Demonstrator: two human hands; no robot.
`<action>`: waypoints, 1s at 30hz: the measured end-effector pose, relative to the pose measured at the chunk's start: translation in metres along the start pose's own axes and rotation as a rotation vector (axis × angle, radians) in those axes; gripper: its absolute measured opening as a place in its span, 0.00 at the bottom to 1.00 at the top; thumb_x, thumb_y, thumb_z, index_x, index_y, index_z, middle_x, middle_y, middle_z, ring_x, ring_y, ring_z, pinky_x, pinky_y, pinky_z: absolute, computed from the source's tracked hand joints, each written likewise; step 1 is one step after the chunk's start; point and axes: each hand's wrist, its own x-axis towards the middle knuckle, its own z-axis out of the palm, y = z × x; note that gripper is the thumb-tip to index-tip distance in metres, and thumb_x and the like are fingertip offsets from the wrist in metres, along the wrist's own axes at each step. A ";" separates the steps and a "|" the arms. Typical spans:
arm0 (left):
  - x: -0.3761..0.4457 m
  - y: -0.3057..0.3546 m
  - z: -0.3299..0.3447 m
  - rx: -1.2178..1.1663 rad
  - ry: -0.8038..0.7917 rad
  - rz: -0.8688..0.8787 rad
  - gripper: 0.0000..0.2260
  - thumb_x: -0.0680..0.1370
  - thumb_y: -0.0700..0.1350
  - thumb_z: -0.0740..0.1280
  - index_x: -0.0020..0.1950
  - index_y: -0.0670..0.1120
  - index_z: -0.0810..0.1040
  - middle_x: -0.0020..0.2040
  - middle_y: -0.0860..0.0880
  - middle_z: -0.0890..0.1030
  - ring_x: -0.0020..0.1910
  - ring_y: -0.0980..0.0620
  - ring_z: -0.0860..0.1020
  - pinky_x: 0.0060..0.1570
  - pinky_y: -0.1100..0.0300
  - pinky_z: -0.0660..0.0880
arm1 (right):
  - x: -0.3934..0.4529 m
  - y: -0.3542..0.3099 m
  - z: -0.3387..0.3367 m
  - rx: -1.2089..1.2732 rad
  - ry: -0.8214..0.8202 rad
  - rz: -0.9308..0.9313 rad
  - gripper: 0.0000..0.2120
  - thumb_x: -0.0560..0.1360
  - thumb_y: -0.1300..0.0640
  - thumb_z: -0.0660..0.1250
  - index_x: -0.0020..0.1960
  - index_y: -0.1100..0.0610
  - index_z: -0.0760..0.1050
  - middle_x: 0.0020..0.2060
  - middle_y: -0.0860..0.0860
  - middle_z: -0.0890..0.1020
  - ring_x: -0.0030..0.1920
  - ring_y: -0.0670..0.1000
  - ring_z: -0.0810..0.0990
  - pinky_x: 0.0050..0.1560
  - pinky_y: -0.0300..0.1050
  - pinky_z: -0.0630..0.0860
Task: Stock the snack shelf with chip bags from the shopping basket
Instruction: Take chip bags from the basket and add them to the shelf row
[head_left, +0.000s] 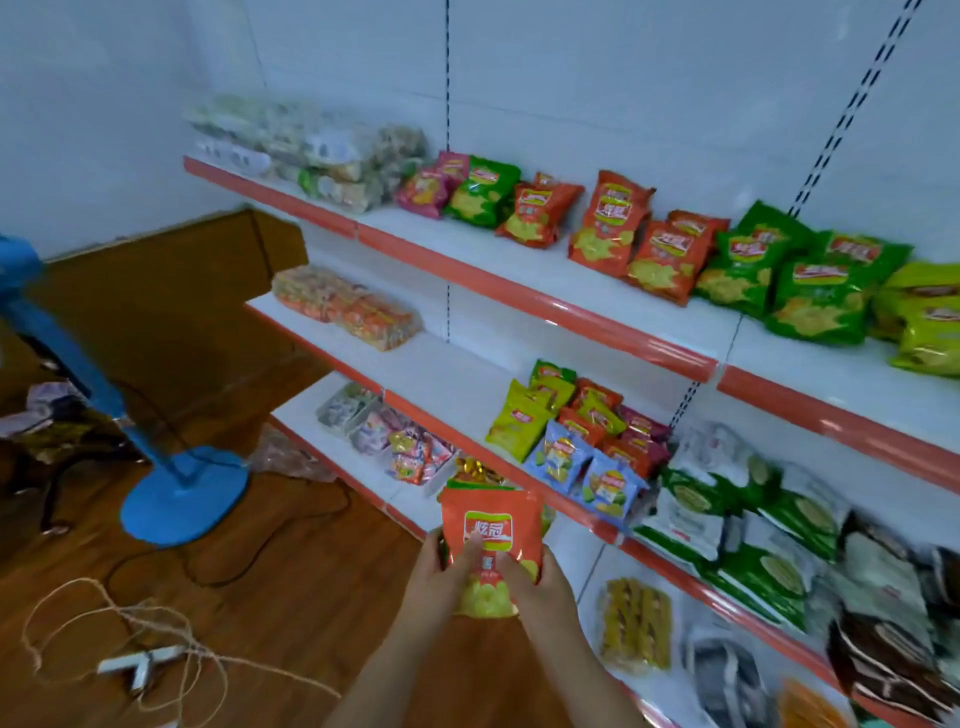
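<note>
I hold an orange chip bag (491, 525) upright in front of me, level with the lower shelves. A second bag with a green edge shows just behind it. My left hand (441, 577) grips its left side and my right hand (540, 582) grips its lower right corner. The top shelf (519, 291) carries pink, green, orange and yellow-green chip bags in a row. The middle shelf (441, 374) has a cluster of small yellow, orange and blue bags at its right. The shopping basket is out of view.
A blue standing fan (176, 493) stands on the wooden floor at left, with cables, string and a white power strip (135, 665) around it. Lower shelves at right hold green, white and dark packets. Wrapped snack packs lie at the shelves' left ends.
</note>
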 end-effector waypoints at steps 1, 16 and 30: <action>0.018 0.011 -0.001 0.001 -0.025 0.009 0.13 0.73 0.52 0.74 0.54 0.53 0.76 0.54 0.49 0.84 0.51 0.49 0.84 0.56 0.47 0.80 | 0.019 -0.008 0.004 0.019 0.006 0.009 0.13 0.74 0.48 0.71 0.57 0.49 0.76 0.50 0.49 0.84 0.47 0.47 0.83 0.49 0.43 0.79; 0.287 0.108 0.005 0.293 -0.138 -0.169 0.22 0.75 0.61 0.69 0.63 0.55 0.67 0.57 0.52 0.80 0.48 0.52 0.83 0.42 0.56 0.82 | 0.286 -0.082 0.047 0.080 -0.003 0.013 0.16 0.76 0.50 0.68 0.63 0.47 0.71 0.54 0.50 0.81 0.45 0.44 0.79 0.37 0.28 0.74; 0.467 0.136 -0.028 0.272 -0.278 -0.197 0.19 0.75 0.46 0.73 0.64 0.48 0.73 0.53 0.49 0.83 0.49 0.47 0.84 0.44 0.57 0.81 | 0.413 -0.111 0.106 -0.007 0.182 0.084 0.07 0.79 0.48 0.64 0.56 0.45 0.71 0.51 0.48 0.83 0.40 0.42 0.82 0.36 0.33 0.76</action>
